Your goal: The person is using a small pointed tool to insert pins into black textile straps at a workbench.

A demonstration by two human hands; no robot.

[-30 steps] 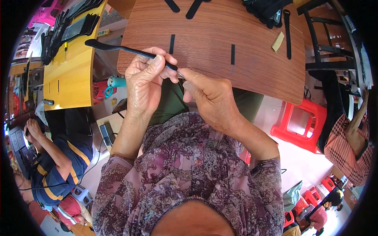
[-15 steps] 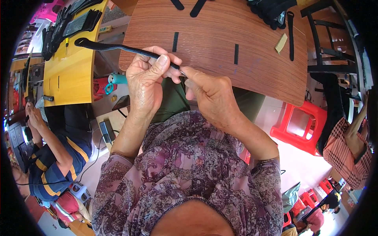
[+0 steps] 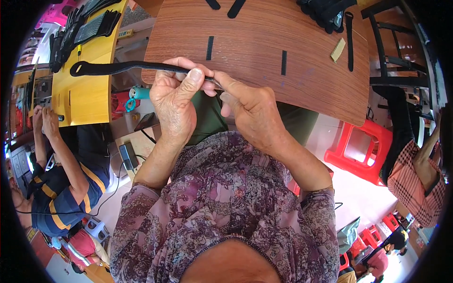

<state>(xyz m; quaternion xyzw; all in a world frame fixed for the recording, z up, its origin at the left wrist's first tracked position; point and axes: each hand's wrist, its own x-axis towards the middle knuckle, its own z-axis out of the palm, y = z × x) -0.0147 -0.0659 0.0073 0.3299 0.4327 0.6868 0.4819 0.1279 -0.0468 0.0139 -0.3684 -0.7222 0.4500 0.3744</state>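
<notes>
A long black fabric strap (image 3: pixel 120 68) with a slotted, rounded end stretches out to the left above the gap between the tables. My left hand (image 3: pixel 177 96) pinches it near its other end, thumb on top and fingers beneath. Close against that end, my right hand (image 3: pixel 252 108) has its thumb and forefinger closed on a thin, metal-looking piece (image 3: pixel 215 82), mostly hidden by the fingers. Both hands are over the near edge of the brown wooden table (image 3: pixel 255 52). Two short black strips (image 3: pixel 210 48) lie on its top, apart from my hands.
More black straps (image 3: pixel 349 42), a tan block (image 3: pixel 338 50) and a black pile (image 3: pixel 323 14) lie on the table. At left stands a yellow table (image 3: pixel 87 94) with stacked straps, and a co-worker's hands (image 3: pixel 47 120) beside it. A red stool (image 3: pixel 354 151) stands at right.
The strap's slotted end has swung left and downward in the picture. My hands keep their grips with only a slight shift. The co-worker's hands at left have moved up.
</notes>
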